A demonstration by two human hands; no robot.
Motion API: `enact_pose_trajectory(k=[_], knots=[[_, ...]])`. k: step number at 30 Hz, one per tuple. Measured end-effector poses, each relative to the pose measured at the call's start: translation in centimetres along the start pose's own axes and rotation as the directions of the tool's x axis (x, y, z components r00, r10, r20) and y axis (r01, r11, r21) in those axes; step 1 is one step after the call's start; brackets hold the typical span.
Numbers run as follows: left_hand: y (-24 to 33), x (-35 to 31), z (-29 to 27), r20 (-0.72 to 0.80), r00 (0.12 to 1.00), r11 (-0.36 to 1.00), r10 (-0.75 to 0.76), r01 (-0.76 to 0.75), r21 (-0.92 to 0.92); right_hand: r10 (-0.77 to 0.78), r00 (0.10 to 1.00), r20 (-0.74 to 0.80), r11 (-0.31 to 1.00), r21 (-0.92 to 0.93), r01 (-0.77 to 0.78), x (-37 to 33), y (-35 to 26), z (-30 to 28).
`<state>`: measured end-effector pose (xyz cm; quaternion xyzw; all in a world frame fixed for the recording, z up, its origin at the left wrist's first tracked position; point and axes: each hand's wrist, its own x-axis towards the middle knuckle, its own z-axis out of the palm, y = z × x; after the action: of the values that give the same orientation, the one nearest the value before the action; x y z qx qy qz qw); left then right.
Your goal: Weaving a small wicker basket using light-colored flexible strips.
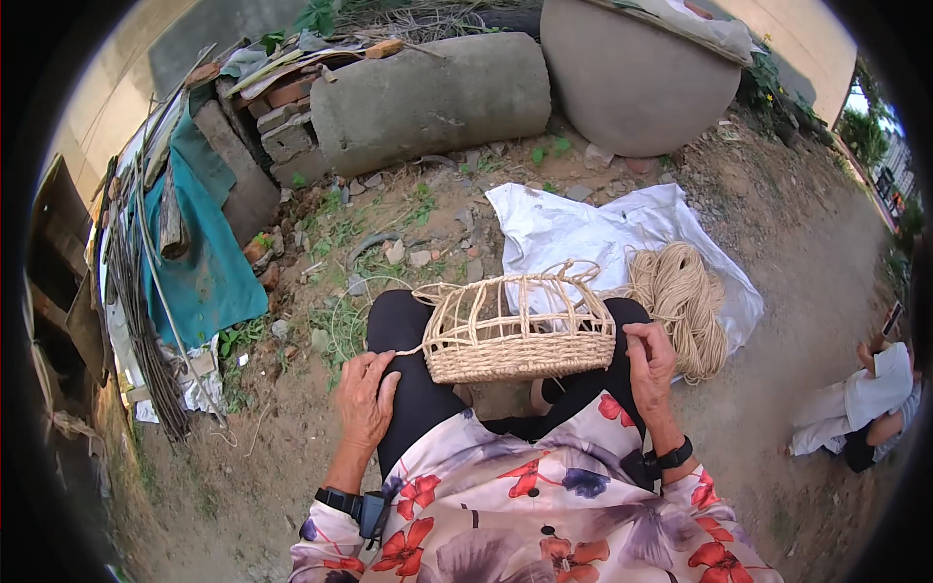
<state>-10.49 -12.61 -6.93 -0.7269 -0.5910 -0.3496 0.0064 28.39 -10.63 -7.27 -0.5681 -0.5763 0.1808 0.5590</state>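
Observation:
A woven cord basket [522,356] rests across my knees, with a tightly woven lower band and an open lattice above it. Loose loops and ends stick out at its upper rim. By my left thigh, my left hand [365,396] is closed on a strand of cord [410,352] that runs to the basket's left side. My right hand [650,361] lies on my right thigh, close to the basket's right end. Its fingers are curled in, and whatever they may hold is hidden. A big hank of tan cord [677,301] lies just beyond that hand.
A white sheet [573,228] spreads on the dirt under the hank. Behind are a concrete cylinder [432,100] and a large rounded vessel [641,83]. Teal cloth [199,238] and bundled sticks [146,301] stand at left. A seated person [868,398] is at far right.

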Motion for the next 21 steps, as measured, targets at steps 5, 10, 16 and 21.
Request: enact_pose_trajectory(k=[5, 10, 16, 21], knots=[[-2.4, -2.1, -0.1, -0.031, 0.965, 0.96, -0.262, 0.257, -0.111, -0.429, 0.898, 0.093, 0.902, 0.004, 0.431, 2.1, -6.7, 2.7], [4.4, -0.4, -3.7, 0.069, 0.993, 0.988, -0.1, 0.107, -0.108, -0.791, 0.58, 0.196, 0.611, 0.208, 0.764, 1.5, -13.4, 9.5], [7.0, 1.1, -6.0, 0.092, 0.989, 0.938, -0.12, 0.143, -0.317, -0.821, 0.468, 0.327, 0.568, 0.381, 0.73, -0.7, -13.3, 13.6], [6.5, 2.6, -2.5, 0.327, 0.854, 0.544, -0.404, 0.512, -0.665, -0.679, 0.608, 0.411, 0.727, 0.491, 0.48, -0.2, -12.1, 12.3]])
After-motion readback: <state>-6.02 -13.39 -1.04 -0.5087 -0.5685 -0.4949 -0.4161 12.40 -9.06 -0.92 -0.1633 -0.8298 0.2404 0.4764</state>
